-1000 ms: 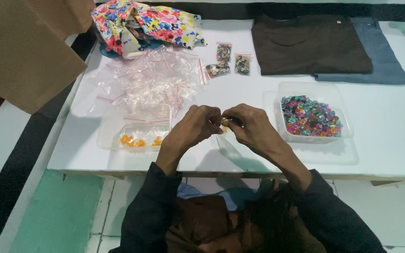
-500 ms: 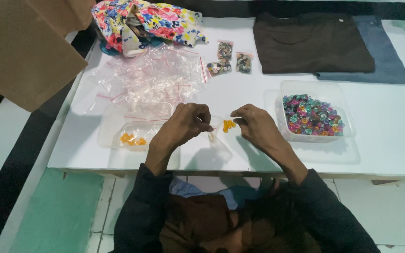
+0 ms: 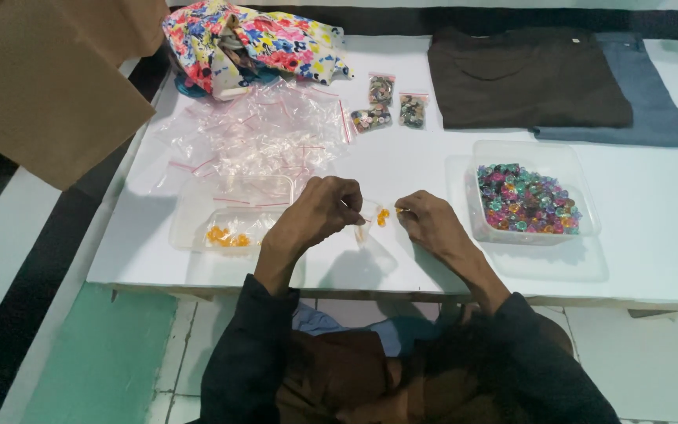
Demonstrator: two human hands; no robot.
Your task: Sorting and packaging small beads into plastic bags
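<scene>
Person seated at a white table (image 3: pixel 402 169). Left hand (image 3: pixel 319 213) pinches the top edge of a small clear plastic zip bag (image 3: pixel 368 225), fingers closed narrowly on it. Right hand (image 3: pixel 431 223) is just beside it, fingertips pinched together at the bag's other side; whether they grip the bag or a bead cannot be told. A few orange beads (image 3: pixel 384 216) sit in the bag, between the two hands, above the table's near edge.

Left of the left hand: clear shallow plastic tray (image 3: pixel 198 224) holding a bag of orange pieces (image 3: pixel 227 236). Behind it, a loose heap of empty clear zip bags (image 3: pixel 264 133). Right of the right hand: clear plastic tub (image 3: pixel 527 151) of multicoloured beads (image 3: pixel 526 199). Far edge: floral cloth (image 3: pixel 249 39), three small filled bags (image 3: pixel 390 106), folded dark brown shirt (image 3: pixel 523 78) lying on folded grey-blue cloth (image 3: pixel 653 102).
</scene>
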